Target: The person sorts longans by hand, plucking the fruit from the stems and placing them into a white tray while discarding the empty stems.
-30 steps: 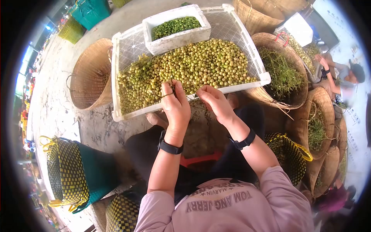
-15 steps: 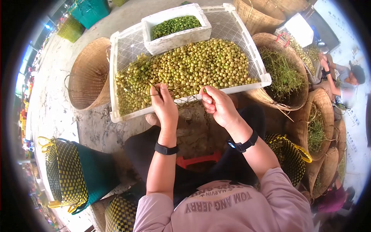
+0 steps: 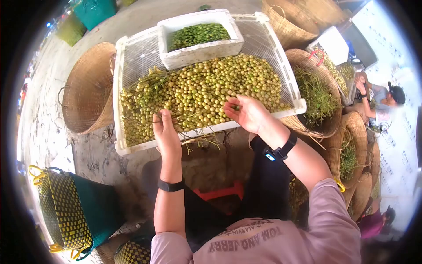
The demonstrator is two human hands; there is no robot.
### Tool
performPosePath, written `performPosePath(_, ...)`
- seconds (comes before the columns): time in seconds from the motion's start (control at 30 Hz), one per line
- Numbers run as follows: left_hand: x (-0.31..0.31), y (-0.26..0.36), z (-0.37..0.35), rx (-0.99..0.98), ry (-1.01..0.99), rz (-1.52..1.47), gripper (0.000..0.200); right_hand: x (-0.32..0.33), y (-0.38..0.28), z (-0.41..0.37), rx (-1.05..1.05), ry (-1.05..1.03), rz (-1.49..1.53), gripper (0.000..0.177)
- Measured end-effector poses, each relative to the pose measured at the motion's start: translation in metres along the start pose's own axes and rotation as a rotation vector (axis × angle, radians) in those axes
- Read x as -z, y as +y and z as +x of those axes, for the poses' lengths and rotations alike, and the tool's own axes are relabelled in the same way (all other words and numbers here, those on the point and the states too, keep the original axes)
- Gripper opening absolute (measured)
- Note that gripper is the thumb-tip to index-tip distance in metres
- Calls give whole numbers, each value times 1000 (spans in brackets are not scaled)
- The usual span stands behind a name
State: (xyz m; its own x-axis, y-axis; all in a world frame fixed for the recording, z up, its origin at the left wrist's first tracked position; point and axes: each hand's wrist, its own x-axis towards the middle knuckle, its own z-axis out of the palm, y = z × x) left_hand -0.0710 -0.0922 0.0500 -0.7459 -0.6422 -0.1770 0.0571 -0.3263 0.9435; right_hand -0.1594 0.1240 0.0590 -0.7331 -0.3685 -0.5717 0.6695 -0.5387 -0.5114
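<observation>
A white plastic mesh tray [image 3: 281, 48] holds a heap of small round yellow-green fruits [image 3: 211, 90]. My left hand [image 3: 168, 140] is closed at the tray's near edge, pinching a thin fruit stem [image 3: 200, 135] whose branching twigs hang over the rim to the right. Above the fruit, my right hand [image 3: 250, 113] has loosely curled fingers with a small dark green fruit [image 3: 237, 107] in them. At the tray's far side stands a white foam box [image 3: 202, 56] of small green fruits [image 3: 200, 36]. Stemmed bunches [image 3: 149, 86] lie at the tray's left.
A wicker basket [image 3: 88, 88] stands left of the tray. On the right, another basket [image 3: 316, 88] holds stripped stems, with more baskets [image 3: 354, 141] behind. A yellow-black woven basket [image 3: 66, 211] sits lower left. Another person [image 3: 382, 99] works at the far right.
My right hand has lifted from the near rim to over the fruit, its fingers loosening. My left hand has shifted left and nearer me, and the twigs now hang over the rim.
</observation>
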Motion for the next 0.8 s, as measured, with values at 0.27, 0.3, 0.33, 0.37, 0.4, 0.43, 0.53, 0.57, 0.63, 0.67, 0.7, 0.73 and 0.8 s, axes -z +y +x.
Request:
performPosePath(0.27, 22, -12, 29, 78, -47, -24, 15, -76, -81, 91, 322, -249, -175, 42)
performPosePath(0.3, 19, -10, 29, 87, -57, -47, 14, -109, -89, 85, 421, -140, -180, 63)
performPosePath(0.33, 17, -9, 27, 95, -66, -68, 13, -109, -97, 102, 451, -130, -152, 69)
performPosePath(0.37, 14, -8, 25, 107, -59, -56, 15, -113, -96, 108, 478, -123, -124, 75)
performPosePath(0.4, 10, -6, 21, 97, -87, -49, 15, -110, -92, 110, 448, -125, -219, 75)
performPosePath(0.43, 7, -6, 16, 91, -110, -42, 15, -104, -83, 111, 413, -125, -317, 75)
performPosePath(0.53, -4, -5, 4, 37, -192, -55, 10, -104, -35, 54, 375, -411, -857, 45)
performPosePath(0.57, -6, -7, 0, 57, -242, -68, 10, -106, -20, 22, 423, -479, -1097, 46)
performPosePath(0.63, -17, -8, -12, 47, -326, -119, 11, -90, -3, -11, 506, -610, -1421, 54)
performPosePath(0.67, -26, -4, -22, 50, -341, -138, 10, -84, -1, -32, 564, -619, -1551, 58)
performPosePath(0.7, -37, 1, -32, 52, -356, -158, 10, -78, -2, -52, 624, -624, -1684, 63)
performPosePath(0.73, -44, -1, -40, 92, -401, -178, 11, -67, -2, -67, 718, -552, -1726, 67)
performPosePath(0.8, -58, 3, -60, 253, -490, -129, 14, -45, -10, -93, 925, -448, -1796, 65)
